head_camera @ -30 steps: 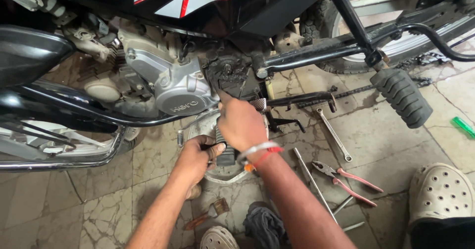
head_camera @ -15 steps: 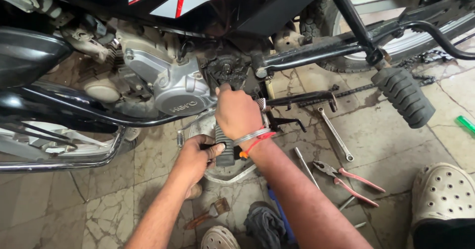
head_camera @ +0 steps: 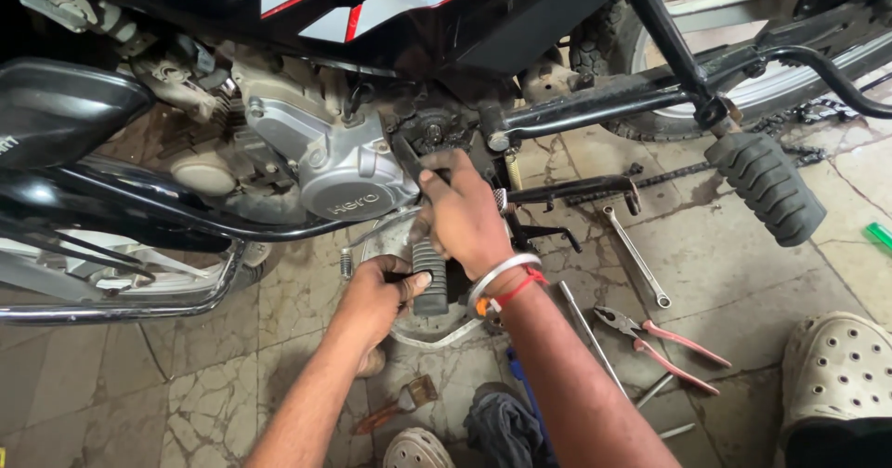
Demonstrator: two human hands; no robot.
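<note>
The footpeg [head_camera: 429,277], ribbed and black, sits low beside the engine [head_camera: 325,157], long axis near vertical, free end pointing down. Left hand [head_camera: 376,296] is clamped around its lower part. Right hand [head_camera: 465,217] lies over its top, fingers closed on the bracket there.

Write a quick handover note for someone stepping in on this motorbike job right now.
Left hand grips the ribbed rubber footpeg below the engine. Right hand is up against the dark bracket behind the engine cover; what its fingers hold is hidden. On the floor to the right lie a spanner and red-handled pliers. Done: the bike is parked, tools laid out. Left: the footpeg is still in hand, not let go.
</note>
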